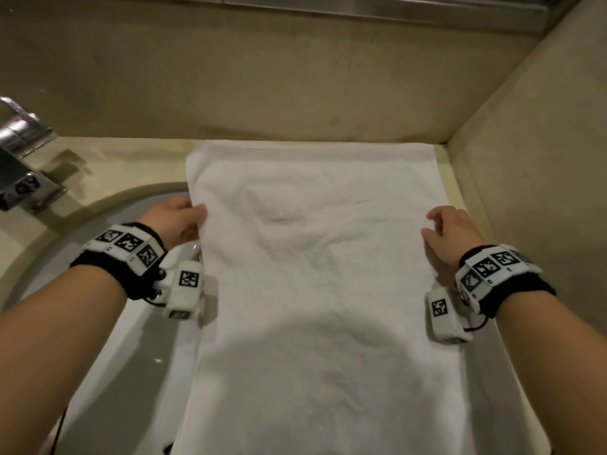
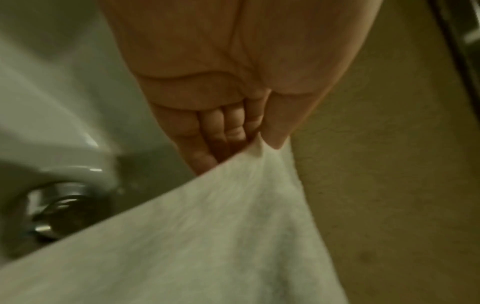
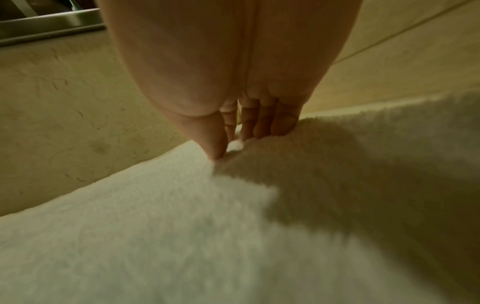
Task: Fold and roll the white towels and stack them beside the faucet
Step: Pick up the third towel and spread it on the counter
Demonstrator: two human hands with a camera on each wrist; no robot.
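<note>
The towel (image 1: 322,290) lies spread flat on the tabletop (image 1: 108,162), its far edge against the back wall and its right side close to the tabletop's right back corner. Its left side overhangs the sink (image 1: 98,339). The faucet (image 1: 23,159) stands at the tabletop's left back edge, well apart from the towel.

My left hand (image 1: 175,221) pinches the towel's left edge between thumb and fingers. My right hand (image 1: 455,229) sits on the right edge with fingers curled down onto the cloth; it appears to pinch a small tuft between thumb and forefinger.

Handling, as I judge it: the towel is soft, thick terry, light and limp. It will sag wherever unsupported, notably over the sink. It is not slippery or fragile. I should grip at the edges, both sides level, so a fold lands square.

The head view shows the full layout and both hands at matching points. The left wrist view alone shows the cloth puckering at my thumb, plus the sink drain (image 2: 59,211) under the overhang. The right wrist view alone shows the tuft at my fingertips (image 3: 283,123).
</note>
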